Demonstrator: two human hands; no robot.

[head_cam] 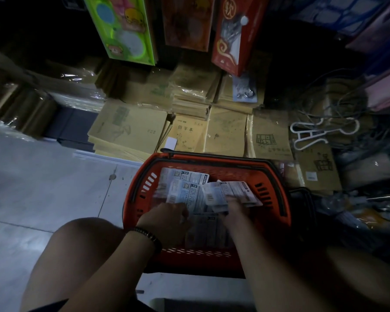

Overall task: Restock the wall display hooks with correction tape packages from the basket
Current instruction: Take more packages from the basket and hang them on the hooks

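Note:
An orange plastic basket stands on the floor in front of me with its black handles folded down. Inside lie several correction tape packages, white printed cards facing up, with more in shadow near the front wall. Both my hands reach into the basket. My left hand, with a dark bead bracelet on the wrist, grips a fanned bunch of packages. My right hand holds another bunch of packages just to the right. The wall display hooks are not in view.
Stacks of brown exercise books wrapped in plastic lie on the floor beyond the basket. Boxed goods hang above, a green one and a red one. White hangers and tangled wires are at the right. Grey tiled floor lies left.

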